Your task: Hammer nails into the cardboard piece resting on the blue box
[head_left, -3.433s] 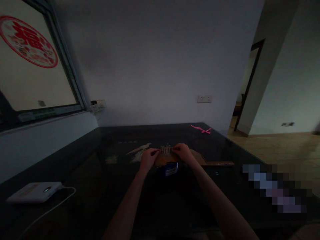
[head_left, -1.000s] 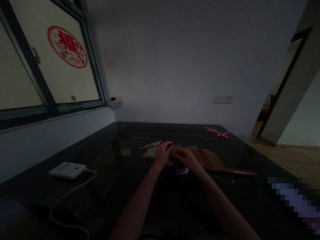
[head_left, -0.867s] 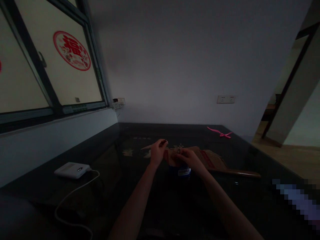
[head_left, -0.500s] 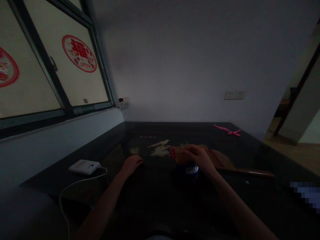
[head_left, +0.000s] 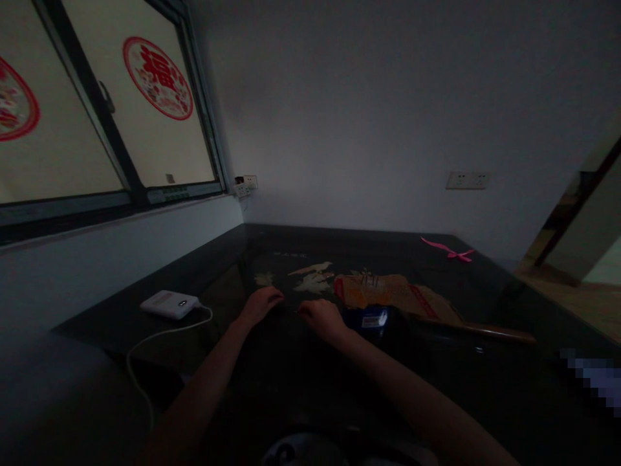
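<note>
Beyond the blue box (head_left: 374,319): brown sheet (head_left: 395,292); ribbon (head_left: 457,256)

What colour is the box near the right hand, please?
The box is dark blue, clearest in the head view.

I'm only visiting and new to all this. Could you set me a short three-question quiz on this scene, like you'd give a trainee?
1. Which of these is nearest to the right hand?
a) the wall socket
b) the blue box
c) the red window sticker

2. True or false: the white device with a cable lies to the left of the left hand.

3. Fill in the colour: a ____ ribbon lies near the far right corner of the dark table.

Key: 1 b; 2 true; 3 pink.
</note>
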Demonstrator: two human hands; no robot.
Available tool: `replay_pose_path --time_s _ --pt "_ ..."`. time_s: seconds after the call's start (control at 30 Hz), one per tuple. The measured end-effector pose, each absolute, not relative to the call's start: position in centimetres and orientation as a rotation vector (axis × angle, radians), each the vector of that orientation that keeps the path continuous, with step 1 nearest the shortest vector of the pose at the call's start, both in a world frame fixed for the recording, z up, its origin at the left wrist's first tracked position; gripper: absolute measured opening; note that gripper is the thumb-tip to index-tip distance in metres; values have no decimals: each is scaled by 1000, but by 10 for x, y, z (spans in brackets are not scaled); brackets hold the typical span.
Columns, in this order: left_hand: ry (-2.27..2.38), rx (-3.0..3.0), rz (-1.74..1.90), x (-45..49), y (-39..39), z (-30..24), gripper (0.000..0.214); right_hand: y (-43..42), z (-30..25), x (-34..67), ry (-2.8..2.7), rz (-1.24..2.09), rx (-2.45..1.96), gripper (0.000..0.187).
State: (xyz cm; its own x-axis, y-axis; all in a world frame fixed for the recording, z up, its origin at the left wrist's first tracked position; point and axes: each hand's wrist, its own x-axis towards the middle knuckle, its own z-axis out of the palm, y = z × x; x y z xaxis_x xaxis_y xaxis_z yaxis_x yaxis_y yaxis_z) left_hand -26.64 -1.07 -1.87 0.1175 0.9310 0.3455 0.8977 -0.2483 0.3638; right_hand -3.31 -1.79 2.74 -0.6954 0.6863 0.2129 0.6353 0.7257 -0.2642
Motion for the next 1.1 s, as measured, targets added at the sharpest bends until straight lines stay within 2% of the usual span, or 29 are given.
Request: replay_pose_path --time_s 0.5,1.1 --pt "1869 2280 693 -266 -6 -25 24 -4 3 -82 -2797 -51 -860 26" --pt "1866 2304 736 -274 -1 -34 27 5 5 -87 -2584 87 -963 31"
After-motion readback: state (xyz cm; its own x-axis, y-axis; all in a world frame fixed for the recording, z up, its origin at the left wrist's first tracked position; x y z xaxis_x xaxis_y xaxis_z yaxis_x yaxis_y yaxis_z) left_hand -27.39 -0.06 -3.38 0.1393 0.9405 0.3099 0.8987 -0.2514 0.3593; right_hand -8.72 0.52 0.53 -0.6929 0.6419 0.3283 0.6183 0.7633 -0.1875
